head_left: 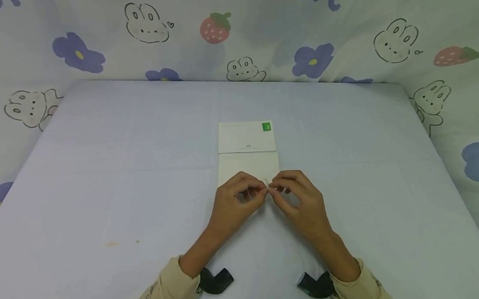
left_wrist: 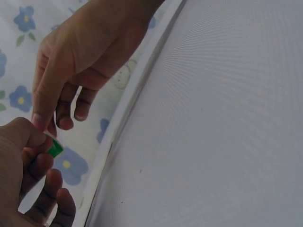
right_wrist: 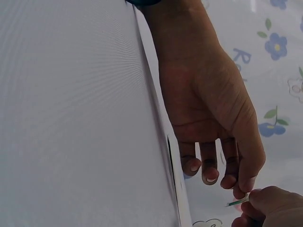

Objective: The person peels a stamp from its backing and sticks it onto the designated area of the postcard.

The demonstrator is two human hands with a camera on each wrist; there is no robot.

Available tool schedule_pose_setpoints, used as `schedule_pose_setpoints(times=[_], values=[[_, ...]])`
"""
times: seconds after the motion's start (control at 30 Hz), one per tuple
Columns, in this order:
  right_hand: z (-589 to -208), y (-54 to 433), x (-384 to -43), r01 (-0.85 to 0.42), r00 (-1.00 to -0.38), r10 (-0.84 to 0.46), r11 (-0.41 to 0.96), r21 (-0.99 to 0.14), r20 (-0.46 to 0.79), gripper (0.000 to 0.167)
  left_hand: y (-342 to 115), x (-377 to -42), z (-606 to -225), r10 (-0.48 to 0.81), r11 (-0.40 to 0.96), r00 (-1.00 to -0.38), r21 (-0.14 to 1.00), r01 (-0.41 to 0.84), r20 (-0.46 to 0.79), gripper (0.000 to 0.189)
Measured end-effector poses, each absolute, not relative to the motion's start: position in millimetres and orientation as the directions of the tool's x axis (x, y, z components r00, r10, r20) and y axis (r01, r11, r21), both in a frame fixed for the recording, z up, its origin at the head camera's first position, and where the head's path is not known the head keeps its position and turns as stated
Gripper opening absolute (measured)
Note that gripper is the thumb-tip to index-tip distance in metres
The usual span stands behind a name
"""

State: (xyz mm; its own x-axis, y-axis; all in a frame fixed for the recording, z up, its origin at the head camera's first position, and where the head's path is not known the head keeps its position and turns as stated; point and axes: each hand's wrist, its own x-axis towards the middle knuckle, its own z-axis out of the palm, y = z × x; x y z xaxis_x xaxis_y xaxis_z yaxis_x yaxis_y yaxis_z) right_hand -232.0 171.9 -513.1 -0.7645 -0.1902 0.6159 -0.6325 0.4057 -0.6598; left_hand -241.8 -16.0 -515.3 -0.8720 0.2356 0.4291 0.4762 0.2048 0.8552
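Both hands meet at the fingertips over a plain white paper in the head view. Thumb and fingers of the left hand pinch a small, thin green stamp with a pale edge. From the other side, the thumb and fingertips of the right hand pinch at the same stamp, which shows nearly edge-on in the right wrist view. Much of it is hidden behind the fingers. The remaining fingers of both hands are loosely bent. Just beyond the hands lies a white envelope bearing a green stamp at its far right corner.
The envelope's near edge meets the plain paper. A white cloth covers the table. Behind it hangs a curtain printed with rabbits, flowers and strawberries. Black wrist cameras, one on the left wrist and one on the right wrist, stick inward.
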Motion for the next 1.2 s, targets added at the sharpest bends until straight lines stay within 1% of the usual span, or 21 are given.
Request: schedule_pose_setpoints(times=[0.3,0.43,0.57,0.8,0.9,1.1,1.2], values=[[-513.7,171.7,-231.8,-0.625,-0.769,-0.186,0.420,-0.658,0.611,0.015,-15.7,-242.9,-516.9,0.238,0.222,-0.865,0.842,0.491,0.442,0.006],[-514.2,172.1,-232.1,-0.617,-0.776,-0.181,0.417,-0.667,0.604,0.012,-15.5,-243.0,-517.3,0.236,0.227,-0.863,0.838,0.496,0.447,0.001],[-514.5,172.8,-232.4,-0.612,-0.780,-0.175,0.414,-0.674,0.601,0.010,-15.1,-242.8,-517.8,0.231,0.244,-0.862,0.831,0.499,0.450,0.007],[-514.5,174.8,-232.9,-0.602,-0.786,-0.162,0.421,-0.678,0.597,0.007,-14.6,-243.0,-517.2,0.222,0.254,-0.860,0.824,0.507,0.460,0.009],[-514.6,175.6,-233.2,-0.597,-0.788,-0.151,0.426,-0.680,0.597,0.008,-14.5,-243.0,-516.8,0.218,0.252,-0.856,0.821,0.513,0.468,0.009],[-513.2,176.3,-233.2,-0.579,-0.798,-0.126,0.429,-0.693,0.590,0.016,-14.9,-242.9,-517.0,0.217,0.260,-0.861,0.823,0.505,0.460,0.009],[-512.8,176.6,-233.1,-0.575,-0.800,-0.116,0.430,-0.696,0.589,0.015,-15.2,-242.8,-517.5,0.217,0.263,-0.862,0.823,0.503,0.458,0.009]])
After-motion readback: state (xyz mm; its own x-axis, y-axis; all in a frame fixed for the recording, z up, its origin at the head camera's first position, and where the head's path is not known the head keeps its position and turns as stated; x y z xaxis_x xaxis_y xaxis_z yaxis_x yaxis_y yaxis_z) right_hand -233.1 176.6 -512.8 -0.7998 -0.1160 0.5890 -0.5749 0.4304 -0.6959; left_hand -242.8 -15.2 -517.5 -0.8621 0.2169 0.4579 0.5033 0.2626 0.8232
